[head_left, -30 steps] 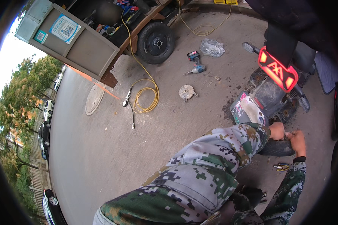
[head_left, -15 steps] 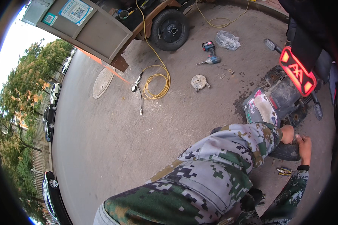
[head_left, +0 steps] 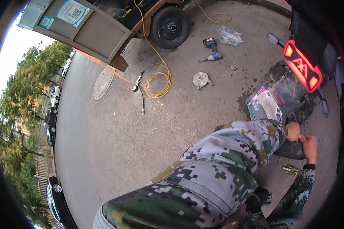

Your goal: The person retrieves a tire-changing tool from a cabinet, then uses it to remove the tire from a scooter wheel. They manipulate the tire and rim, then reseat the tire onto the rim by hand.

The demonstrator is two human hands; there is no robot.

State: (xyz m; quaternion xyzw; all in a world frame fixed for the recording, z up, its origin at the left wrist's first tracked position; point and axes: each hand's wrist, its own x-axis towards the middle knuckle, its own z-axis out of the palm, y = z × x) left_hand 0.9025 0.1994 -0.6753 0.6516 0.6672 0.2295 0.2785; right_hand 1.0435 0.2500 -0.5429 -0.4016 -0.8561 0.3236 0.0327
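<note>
At the right, both hands meet above a black tyre below the rear of a scooter. My left hand is closed, its fingers partly hidden by the camouflage sleeve. My right hand is pinched, thumb and fingertips touching the left hand's fingertips. Whatever lies between the fingers is too small to make out. Beside the tyre lie pliers with yellow-and-black handles. Just beyond the hands is the scooter's dirty rear mudguard with stickers, under a lit red tail light.
A cordless drill, a clear plastic bag and a round brake plate lie on the pavement. A coiled yellow air hose joins an inflator gauge. Beyond stands a trailer with a wheel. Parked cars line the left.
The fingertips of my hands have come closer together, and the right hand has shifted slightly up. A small thing visible between them before is now hidden. The whole view has tilted a little.
</note>
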